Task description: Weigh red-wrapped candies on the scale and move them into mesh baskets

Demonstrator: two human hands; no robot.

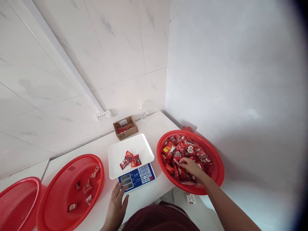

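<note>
My right hand (191, 166) reaches into a red plastic basket (218, 163) heaped with wrapped candies (190, 149). Its thumb and fingers are pinched together at a candy in the pile; the fingertips partly cover it. My left hand (117, 200) holds nothing, its fingers apart, at the front left edge of a blue-panelled digital scale (137, 177). On the scale, a white weighing tray (131, 146) bears several wrapped candies (130, 160) in red and dark wrappers.
Left of the scale, a second red basket (59, 170) contains several scattered candies. Another red basket (14, 205) is cut off at the far left. Behind the tray are a small cardboard box (131, 131) with red packets and a clear bottle (142, 113). Walls border the white table (154, 128).
</note>
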